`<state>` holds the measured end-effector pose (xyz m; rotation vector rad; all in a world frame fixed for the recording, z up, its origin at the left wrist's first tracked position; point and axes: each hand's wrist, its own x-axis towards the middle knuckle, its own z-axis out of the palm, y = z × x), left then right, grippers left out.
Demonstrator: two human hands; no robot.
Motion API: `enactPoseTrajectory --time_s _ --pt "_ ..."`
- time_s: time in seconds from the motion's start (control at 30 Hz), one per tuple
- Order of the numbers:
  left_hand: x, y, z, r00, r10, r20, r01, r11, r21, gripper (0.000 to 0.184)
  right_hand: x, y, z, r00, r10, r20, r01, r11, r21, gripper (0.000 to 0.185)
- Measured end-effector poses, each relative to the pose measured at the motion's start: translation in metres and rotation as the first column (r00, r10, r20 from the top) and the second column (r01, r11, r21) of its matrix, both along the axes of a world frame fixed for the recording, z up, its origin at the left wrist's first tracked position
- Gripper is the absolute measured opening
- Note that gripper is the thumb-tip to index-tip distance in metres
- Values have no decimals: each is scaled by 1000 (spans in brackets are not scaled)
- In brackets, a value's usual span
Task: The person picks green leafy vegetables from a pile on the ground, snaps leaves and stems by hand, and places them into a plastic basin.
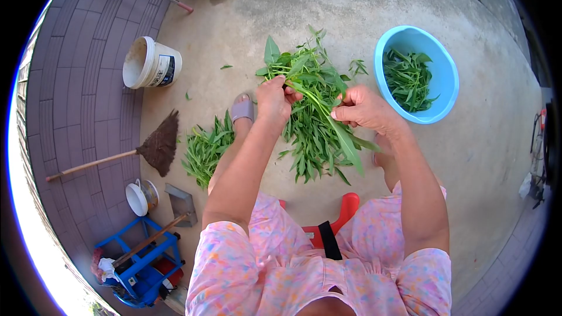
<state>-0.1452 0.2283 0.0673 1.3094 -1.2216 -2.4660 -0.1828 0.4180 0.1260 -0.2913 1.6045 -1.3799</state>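
My left hand is closed around the ends of a few leafy green stalks that look like water spinach. The thumb and fingers of my right hand pinch the same greens farther along, where a long leaf hangs down. Beneath both hands a large pile of leafy greens lies on the concrete floor. To the right stands a light blue basin, with picked greens inside. A smaller heap of greens rests beside my left foot.
Along the tiled wall at left are a white bucket, a broom, a small white pail and a metal dustpan. A blue frame stands at lower left. Under me is a red seat. Loose leaves lie near the pile.
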Motion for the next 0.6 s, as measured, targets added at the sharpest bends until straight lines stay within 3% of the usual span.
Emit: enactPoseTrajectory --time_s 0.4,0.47,0.6 --pt "-2 -2 7 1000 4 -28 -5 1000 -31 7 0 -3 3 996 -84 0 84 996 41 9" --pt "-3 -4 11 998 -18 -60 18 1000 -8 7 -3 -1 -12 970 -220 103 219 975 26 11" --pt "-4 -11 16 992 -40 -121 41 999 6 9 -10 3 -5 898 -311 312 330 944 -9 11"
